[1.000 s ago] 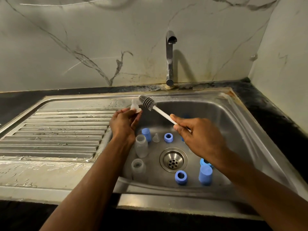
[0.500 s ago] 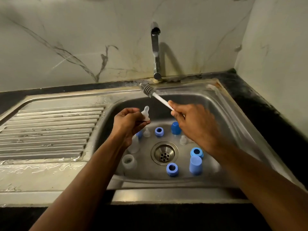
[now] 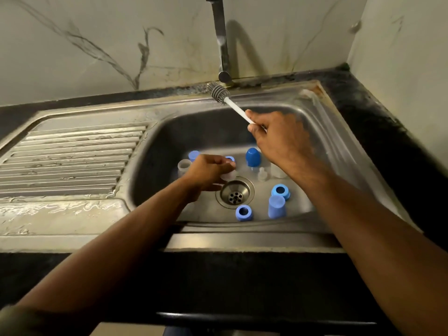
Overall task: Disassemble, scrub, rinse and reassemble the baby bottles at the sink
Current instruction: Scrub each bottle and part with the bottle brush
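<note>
The right hand (image 3: 281, 141) keeps its grip clamped on the brush (image 3: 218, 92) handle, bristles up by the tap (image 3: 221, 37) at upper centre. The left hand (image 3: 208, 174) pinches a clear teat (image 3: 229, 175) beside the drain (image 3: 235, 194). Blue rings (image 3: 243, 212), caps (image 3: 276, 206) and clear bottles (image 3: 184, 167) stand in the sink (image 3: 322, 132).

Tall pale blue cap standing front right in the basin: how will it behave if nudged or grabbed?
The pale blue cap stands upright, taller than wide, so a sideways nudge would probably tip it. Looks like hollow plastic, likely light. The drainboard shows water, so it may be slippery.
</note>
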